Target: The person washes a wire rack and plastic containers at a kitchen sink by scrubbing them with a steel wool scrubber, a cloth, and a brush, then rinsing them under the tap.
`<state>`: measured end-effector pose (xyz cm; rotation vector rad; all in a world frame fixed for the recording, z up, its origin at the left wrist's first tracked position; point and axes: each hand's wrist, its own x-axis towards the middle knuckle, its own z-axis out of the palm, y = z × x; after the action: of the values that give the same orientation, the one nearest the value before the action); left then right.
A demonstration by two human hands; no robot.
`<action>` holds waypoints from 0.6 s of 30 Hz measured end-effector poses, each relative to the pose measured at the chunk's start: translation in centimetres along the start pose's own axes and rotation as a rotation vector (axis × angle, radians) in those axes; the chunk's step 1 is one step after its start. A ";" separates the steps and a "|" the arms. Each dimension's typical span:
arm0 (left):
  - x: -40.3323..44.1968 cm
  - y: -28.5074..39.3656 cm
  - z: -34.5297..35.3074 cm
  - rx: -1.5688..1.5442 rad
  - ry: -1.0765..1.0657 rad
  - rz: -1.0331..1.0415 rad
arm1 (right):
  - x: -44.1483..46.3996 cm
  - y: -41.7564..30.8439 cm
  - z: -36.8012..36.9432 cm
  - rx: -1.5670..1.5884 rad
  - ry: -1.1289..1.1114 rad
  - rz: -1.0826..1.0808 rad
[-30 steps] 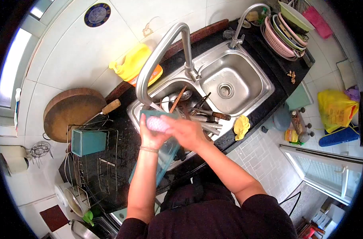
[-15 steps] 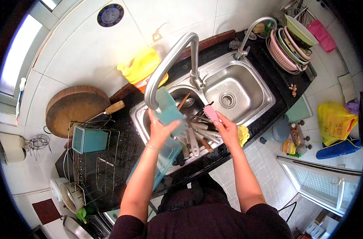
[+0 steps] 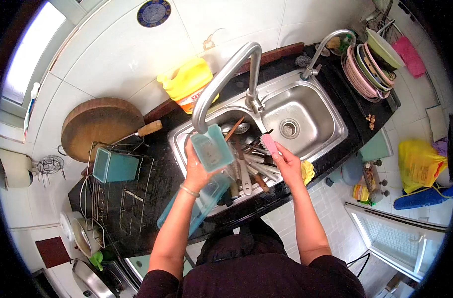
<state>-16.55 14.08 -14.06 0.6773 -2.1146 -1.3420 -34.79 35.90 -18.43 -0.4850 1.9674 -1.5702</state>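
Note:
My left hand grips a small teal rectangular container from its left and lower side, under the spout of the tall faucet. The container's open side faces up. In my right hand is a pink brush, held over the right edge of the left basin. Below lie utensils with metal and wooden handles, a slotted spoon and a brown stick. A larger clear teal container leans at the basin's lower left corner, partly behind my left forearm.
A wire rack holds another teal container at left. Behind it are a round cutting board and a yellow jug. The right basin, a yellow cloth and stacked baskets lie to the right.
My hands have moved apart, and the pink brush has left the small container for the right side. That container has tilted so its inside shows. The view has shifted slightly.

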 end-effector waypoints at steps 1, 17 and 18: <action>0.0 0.3 -0.1 -0.001 0.001 0.017 | 0.0 -0.2 0.0 -0.002 -0.005 -0.003; -5.1 0.8 -2.0 -1.413 -0.083 -1.162 | 13.9 -0.6 3.1 0.097 0.007 0.060; -5.9 0.8 -2.0 -1.340 -0.160 -1.042 | 15.1 0.0 3.2 0.097 -0.023 0.012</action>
<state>-11.07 17.01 -13.62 1.0147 -0.3834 -2.8594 -44.40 24.43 -22.06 -0.4493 1.8641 -1.6368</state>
